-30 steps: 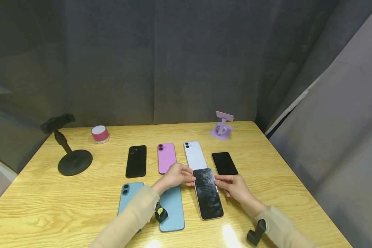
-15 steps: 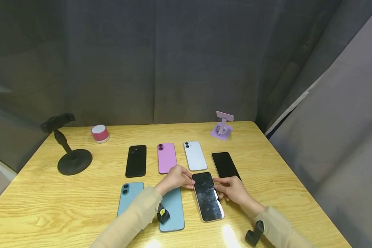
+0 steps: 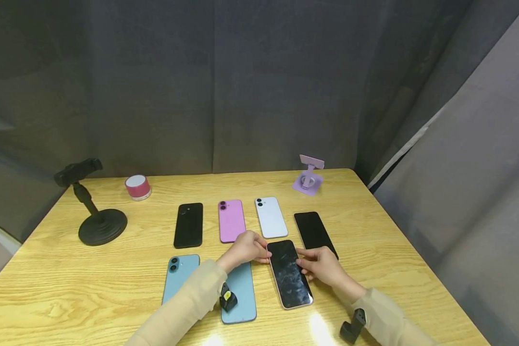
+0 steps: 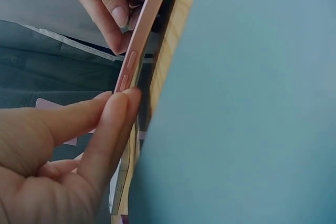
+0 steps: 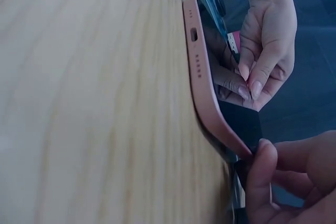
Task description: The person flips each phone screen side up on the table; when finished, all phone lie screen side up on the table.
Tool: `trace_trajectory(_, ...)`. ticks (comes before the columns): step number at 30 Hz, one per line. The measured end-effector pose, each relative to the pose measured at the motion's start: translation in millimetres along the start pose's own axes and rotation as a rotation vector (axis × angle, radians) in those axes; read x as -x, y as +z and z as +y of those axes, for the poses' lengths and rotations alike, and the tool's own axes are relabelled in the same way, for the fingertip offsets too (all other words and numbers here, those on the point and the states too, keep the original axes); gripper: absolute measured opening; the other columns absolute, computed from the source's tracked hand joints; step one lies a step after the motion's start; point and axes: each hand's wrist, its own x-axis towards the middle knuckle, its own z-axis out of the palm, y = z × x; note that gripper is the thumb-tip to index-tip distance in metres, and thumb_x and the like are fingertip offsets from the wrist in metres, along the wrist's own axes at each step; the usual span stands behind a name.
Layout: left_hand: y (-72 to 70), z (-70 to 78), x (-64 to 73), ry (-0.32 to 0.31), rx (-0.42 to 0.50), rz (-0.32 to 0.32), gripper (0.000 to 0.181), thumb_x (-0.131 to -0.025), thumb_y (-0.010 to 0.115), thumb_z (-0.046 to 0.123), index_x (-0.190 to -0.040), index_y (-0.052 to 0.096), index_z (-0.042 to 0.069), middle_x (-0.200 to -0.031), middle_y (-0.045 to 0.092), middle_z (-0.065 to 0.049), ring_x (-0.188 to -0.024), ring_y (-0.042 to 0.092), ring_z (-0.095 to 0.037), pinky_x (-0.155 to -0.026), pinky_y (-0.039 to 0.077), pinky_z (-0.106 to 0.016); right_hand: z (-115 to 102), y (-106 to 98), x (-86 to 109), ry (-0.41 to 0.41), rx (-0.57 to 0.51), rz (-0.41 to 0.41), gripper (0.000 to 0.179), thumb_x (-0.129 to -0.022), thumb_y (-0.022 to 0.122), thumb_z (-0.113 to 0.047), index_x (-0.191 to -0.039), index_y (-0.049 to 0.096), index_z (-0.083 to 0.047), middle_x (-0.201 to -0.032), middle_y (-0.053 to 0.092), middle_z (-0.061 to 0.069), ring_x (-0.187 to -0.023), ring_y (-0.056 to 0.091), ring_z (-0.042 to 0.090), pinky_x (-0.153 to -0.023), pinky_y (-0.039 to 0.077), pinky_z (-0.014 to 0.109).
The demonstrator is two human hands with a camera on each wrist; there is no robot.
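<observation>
A pink-framed smartphone (image 3: 290,278) lies screen up between both hands, its dark glass smudged and reflecting. My left hand (image 3: 247,250) pinches its left long edge near the top; in the left wrist view the fingertips meet the pink frame (image 4: 139,40) just beside the side buttons. Opposite, my right hand (image 3: 322,266) pinches the right long edge, with the thumb on the rim of the screen. The right wrist view shows the phone's bottom end (image 5: 198,72) with its charging port, close over the wood. A black phone (image 3: 313,233) lies right behind the right hand, which overlaps its lower end.
White (image 3: 271,218), pink (image 3: 232,223) and black (image 3: 188,226) phones form a row behind. Two blue phones (image 3: 244,305) lie left, partly under the left arm. A black phone stand (image 3: 103,227), a pink round speaker (image 3: 138,188) and a lilac stand (image 3: 308,185) stand farther back.
Over the last second both hands have brought the pink-framed phone slightly toward me, away from the white phone. Its screen reflection shifted. Since half a second ago it has barely moved.
</observation>
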Motion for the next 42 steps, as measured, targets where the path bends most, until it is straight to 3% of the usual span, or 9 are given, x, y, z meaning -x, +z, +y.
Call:
trace_trajectory(6, 0.8, -0.4, -1.5, 0.012, -0.020, -0.012, 0.020, -0.082, 0.063, -0.012, -0.101, 0.059, -0.015, -0.081, 0.071, -0.023, -0.068, 0.072, -0.028, -0.063, 0.059, -0.030, -2.4, 2.6, 2.1, 0.030, -0.002, 0.010, 0.041, -0.088, 0.066, -0.002, -0.121, 0.055, 0.017, -0.069, 0.067, 0.012, -0.055, 0.058, 0.008, -0.049, 0.055, 0.025)
trace_trajectory(14, 1.6, -1.8, -2.0, 0.026, -0.045, -0.013, 0.024, -0.083, 0.066, -0.008, -0.105, 0.060, -0.015, -0.080, 0.071, -0.019, -0.064, 0.070, -0.019, -0.062, 0.059, -0.028, -1.4, 3.8, 3.0, 0.033, -0.017, -0.006, 0.042, -0.087, 0.066, -0.001, -0.122, 0.053, 0.020, -0.075, 0.069, 0.018, -0.058, 0.062, 0.010, -0.054, 0.058, 0.028)
trace_trajectory(22, 0.7, 0.1, 1.1, 0.042, -0.067, 0.002, 0.023, -0.083, 0.066, -0.008, -0.104, 0.061, -0.015, -0.081, 0.071, -0.021, -0.065, 0.071, -0.022, -0.062, 0.059, -0.029, -2.2, 3.7, 2.2, 0.034, -0.010, -0.027, 0.041, -0.088, 0.065, 0.000, -0.122, 0.052, 0.020, -0.075, 0.069, 0.016, -0.059, 0.063, 0.010, -0.055, 0.058, 0.027)
trace_trajectory(29, 2.6, 2.7, 3.6, 0.062, -0.174, 0.033, 0.023, -0.079, 0.071, -0.007, -0.100, 0.064, -0.014, -0.075, 0.068, -0.015, -0.059, 0.068, -0.018, -0.058, 0.058, -0.026, -1.8, 3.9, 2.9, 0.032, 0.000, -0.040, 0.040, -0.090, 0.062, 0.000, -0.123, 0.052, 0.020, -0.073, 0.067, 0.014, -0.059, 0.063, 0.012, -0.055, 0.058, 0.028)
trace_trajectory(37, 3.4, 5.4, 5.6, 0.041, -0.180, 0.039, 0.023, -0.080, 0.071, -0.007, -0.102, 0.064, -0.014, -0.074, 0.069, -0.015, -0.063, 0.070, -0.022, -0.058, 0.058, -0.026, -1.7, 4.9, 3.2, 0.043, 0.005, -0.038, 0.038, -0.092, 0.059, 0.002, -0.125, 0.051, 0.019, -0.070, 0.065, 0.011, -0.057, 0.061, 0.013, -0.054, 0.058, 0.029)
trace_trajectory(42, 3.9, 4.2, 4.0, 0.024, -0.190, 0.048, 0.024, -0.080, 0.072, -0.006, -0.102, 0.064, -0.013, -0.073, 0.066, -0.012, -0.061, 0.069, -0.018, -0.058, 0.058, -0.025, -1.6, 5.5, 3.6, 0.048, 0.003, -0.036, 0.038, -0.092, 0.058, 0.002, -0.125, 0.051, 0.019, -0.071, 0.065, 0.012, -0.057, 0.060, 0.011, -0.054, 0.058, 0.029)
